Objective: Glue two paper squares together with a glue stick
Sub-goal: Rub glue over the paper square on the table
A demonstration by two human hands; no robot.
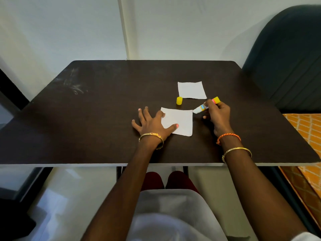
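The near paper square [178, 121] lies flat on the table [104, 105], right of centre and somewhat closer to the near edge than the far one. My left hand [151, 123] rests on its left side, fingers spread wide and flat, thumb and forefinger pressing the sheet down; the other fingers lie on bare table. My right hand [218, 113] is closed around the glue stick [206, 106], which is tilted, its white uncapped end pointing down and left, just at the upper right corner of that square. Whether the tip touches the paper, I cannot tell. The stick's yellow base points up toward the right edge.

The yellow cap [179, 100] stands upright on the table, apart from the stick, between the two sheets. The second paper square [192, 90] lies flat beyond it, toward the far right corner, untouched.

Bangles sit on both wrists, with an orange braided band [228, 137] on the right.
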